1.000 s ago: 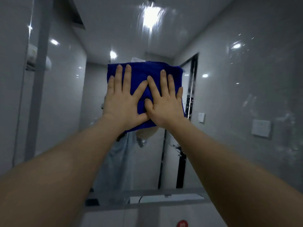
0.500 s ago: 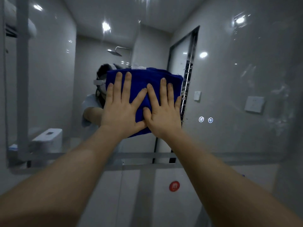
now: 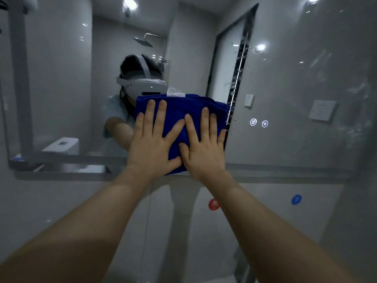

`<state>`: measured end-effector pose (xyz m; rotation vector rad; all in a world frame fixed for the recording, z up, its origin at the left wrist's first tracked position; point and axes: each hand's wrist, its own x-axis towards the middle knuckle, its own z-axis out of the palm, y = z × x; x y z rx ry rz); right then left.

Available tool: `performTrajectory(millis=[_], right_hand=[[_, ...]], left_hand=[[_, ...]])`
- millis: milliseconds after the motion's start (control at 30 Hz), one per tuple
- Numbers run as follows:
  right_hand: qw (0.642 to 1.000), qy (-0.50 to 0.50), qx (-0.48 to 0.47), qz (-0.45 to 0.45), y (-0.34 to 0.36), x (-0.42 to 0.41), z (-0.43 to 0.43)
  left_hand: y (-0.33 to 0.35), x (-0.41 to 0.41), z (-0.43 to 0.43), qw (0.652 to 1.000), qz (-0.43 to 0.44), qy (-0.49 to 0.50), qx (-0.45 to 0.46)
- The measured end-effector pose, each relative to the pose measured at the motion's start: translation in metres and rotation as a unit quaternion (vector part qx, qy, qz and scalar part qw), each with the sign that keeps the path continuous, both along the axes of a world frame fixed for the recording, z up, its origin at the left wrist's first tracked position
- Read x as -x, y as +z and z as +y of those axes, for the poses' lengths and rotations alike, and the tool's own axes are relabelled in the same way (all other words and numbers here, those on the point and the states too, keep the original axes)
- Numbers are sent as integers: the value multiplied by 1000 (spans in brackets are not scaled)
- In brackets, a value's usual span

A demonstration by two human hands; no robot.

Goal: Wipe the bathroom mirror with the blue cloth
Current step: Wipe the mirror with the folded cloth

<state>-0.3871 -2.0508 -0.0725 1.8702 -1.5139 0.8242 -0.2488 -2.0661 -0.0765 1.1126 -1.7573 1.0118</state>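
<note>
Blue cloth [image 3: 179,117]: folded, pressed flat against mirror [image 3: 285,82], just above its lower edge. Left hand [image 3: 152,144] and right hand [image 3: 205,149] are laid side by side upon it, fingers straight, spread, nothing gripped.

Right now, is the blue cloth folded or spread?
Folded: the blue terry cloth shows layered edges at its right side, a compact pad under the left hand and right hand.
</note>
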Motion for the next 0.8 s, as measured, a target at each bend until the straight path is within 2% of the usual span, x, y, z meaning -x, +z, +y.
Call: performTrajectory(millis=[333, 533, 700, 800], right_hand=[[999, -11, -31, 35, -38, 11, 5], [996, 0, -35, 79, -38, 23, 6], [994, -42, 17, 97, -38, 26, 13], [991, -3, 9, 133, -38, 40, 5]], left_hand=[[-47, 10, -1, 999, -6, 28, 28], [-54, 18, 2, 999, 17, 33, -10], [-56, 29, 4, 999, 28, 41, -20], [-60, 40, 7, 996, 48, 47, -51]])
